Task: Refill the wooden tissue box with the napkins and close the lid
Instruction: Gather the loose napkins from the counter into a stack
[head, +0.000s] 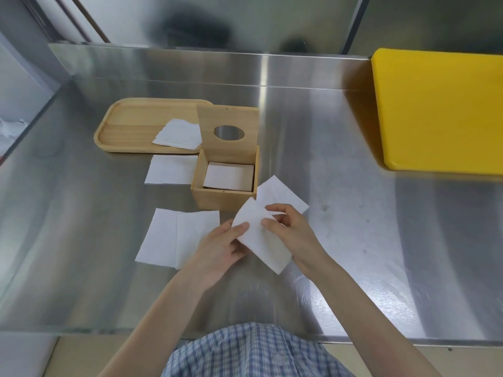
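Both hands pinch one white napkin (261, 238) above a stainless-steel counter (353, 240): the left hand (220, 251) has its thumb pressed on the napkin's left edge with fingers curled beneath, while the right hand (291, 232) grips the right side, thumb and fingers closed on the paper. The napkin is bent, its upper flap rising toward 1 o'clock and its lower half hanging toward 5 o'clock, held clear of the counter.

Just beyond the hands, at 12 o'clock, stands the wooden tissue box (223, 191), touching or nearly touching the napkin's upper flap. Its lid (228, 131), with an oval hole in it, stands upright at the far side, leaving the box open. A stack of folded napkins (228, 175) lies inside, sitting below the rim.

A loose napkin sheet (171, 170) lies flat on the counter at the box's 9 o'clock, against its left wall. Another, larger unfolded sheet (177, 238) lies at the left hand's 9 o'clock, partly under that hand. At 10 o'clock from the box sits a wooden tray (128, 129), its right end behind the lid, holding a small pile of napkins (178, 133) near its right end. A yellow cutting board (438, 112) lies well apart at 2 o'clock, running out of view on the right. A blue checked shirt (253, 352) shows at 6 o'clock, at the counter's near edge.
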Available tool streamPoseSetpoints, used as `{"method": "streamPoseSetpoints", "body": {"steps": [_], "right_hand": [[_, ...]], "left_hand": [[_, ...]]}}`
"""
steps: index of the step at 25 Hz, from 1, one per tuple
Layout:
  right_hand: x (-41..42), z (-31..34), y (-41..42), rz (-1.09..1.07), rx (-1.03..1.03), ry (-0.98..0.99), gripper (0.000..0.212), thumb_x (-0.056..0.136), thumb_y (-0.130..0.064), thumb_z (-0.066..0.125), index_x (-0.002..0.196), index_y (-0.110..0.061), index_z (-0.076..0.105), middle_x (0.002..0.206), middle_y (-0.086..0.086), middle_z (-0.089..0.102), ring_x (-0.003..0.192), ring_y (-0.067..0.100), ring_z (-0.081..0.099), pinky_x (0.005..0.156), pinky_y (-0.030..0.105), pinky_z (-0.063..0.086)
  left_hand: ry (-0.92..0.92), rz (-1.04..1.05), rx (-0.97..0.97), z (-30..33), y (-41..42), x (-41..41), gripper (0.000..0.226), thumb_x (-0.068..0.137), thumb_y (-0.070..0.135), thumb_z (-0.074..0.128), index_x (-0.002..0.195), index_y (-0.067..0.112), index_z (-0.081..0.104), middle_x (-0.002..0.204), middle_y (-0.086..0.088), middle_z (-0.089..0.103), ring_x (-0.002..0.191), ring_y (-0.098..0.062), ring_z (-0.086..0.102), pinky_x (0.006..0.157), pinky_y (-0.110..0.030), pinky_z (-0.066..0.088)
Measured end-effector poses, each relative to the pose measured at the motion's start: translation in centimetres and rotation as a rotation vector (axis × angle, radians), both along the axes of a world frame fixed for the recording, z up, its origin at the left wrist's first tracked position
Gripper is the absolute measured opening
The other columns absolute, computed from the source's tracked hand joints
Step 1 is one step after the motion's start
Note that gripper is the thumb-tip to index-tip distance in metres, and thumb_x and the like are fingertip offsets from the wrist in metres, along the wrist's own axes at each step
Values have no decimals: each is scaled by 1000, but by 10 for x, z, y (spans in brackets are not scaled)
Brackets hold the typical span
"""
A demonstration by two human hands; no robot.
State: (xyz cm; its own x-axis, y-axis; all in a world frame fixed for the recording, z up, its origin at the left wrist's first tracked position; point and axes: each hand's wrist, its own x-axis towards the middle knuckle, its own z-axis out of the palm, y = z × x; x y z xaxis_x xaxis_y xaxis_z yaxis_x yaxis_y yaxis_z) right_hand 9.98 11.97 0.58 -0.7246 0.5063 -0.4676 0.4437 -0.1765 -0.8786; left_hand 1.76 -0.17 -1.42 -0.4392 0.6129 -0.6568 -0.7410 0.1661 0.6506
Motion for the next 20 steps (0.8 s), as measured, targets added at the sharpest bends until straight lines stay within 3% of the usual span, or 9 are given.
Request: {"method": "streamPoseSetpoints", "body": {"steps": [5, 9, 12, 16, 18, 20], "right_hand": [[-2, -7, -8, -134, -48, 37, 23, 92, -13, 53, 108, -26, 45, 94, -6, 52, 79, 4, 52, 63, 17, 44], [-2, -12, 4, -113, 18, -21, 22, 93, -21, 51, 114, -23, 48, 91, -10, 52, 79, 3, 52, 64, 14, 42], [-7, -19, 34, -85, 270, -125, 25, 93, -19, 49, 117, -14, 53, 104, 4, 58, 86, 16, 58, 62, 9, 44], [-23, -28, 57, 93, 797, -408, 39, 92, -22, 51, 128, -6, 47, 127, 17, 48, 117, 34, 48, 94, 36, 42], [-35, -32, 60, 156, 906, -511, 46, 91, -28, 52, 129, -3, 43, 130, 19, 45, 121, 36, 42, 98, 41, 38], [-45, -36, 60, 204, 920, -595, 49, 91, -32, 53, 127, -2, 41, 130, 19, 44, 122, 35, 41, 99, 41, 37]], "left_hand": [[-162, 86, 6, -6, 6, 6, 36, 92, 13, 52, 127, 11, 47, 118, -7, 61, 117, -23, 54, 106, -37, 39], [-90, 70, -63, -10, 7, 4, 33, 92, 15, 53, 125, 11, 49, 122, -7, 61, 114, -23, 57, 103, -39, 42], [-22, 8, -79, -11, 2, -2, 33, 91, 21, 53, 121, 8, 53, 115, -11, 63, 106, -28, 60, 96, -44, 46], [32, -48, -171, -15, -2, -7, 38, 90, 31, 53, 124, 13, 53, 124, -12, 60, 114, -33, 57, 100, -50, 45], [37, -5, -182, -16, -1, -6, 36, 91, 30, 52, 123, 15, 52, 123, -9, 60, 112, -30, 57, 102, -48, 45], [23, 54, -190, -16, 0, -6, 24, 92, 27, 50, 113, 17, 55, 116, -5, 61, 105, -24, 59, 93, -41, 49]]}}
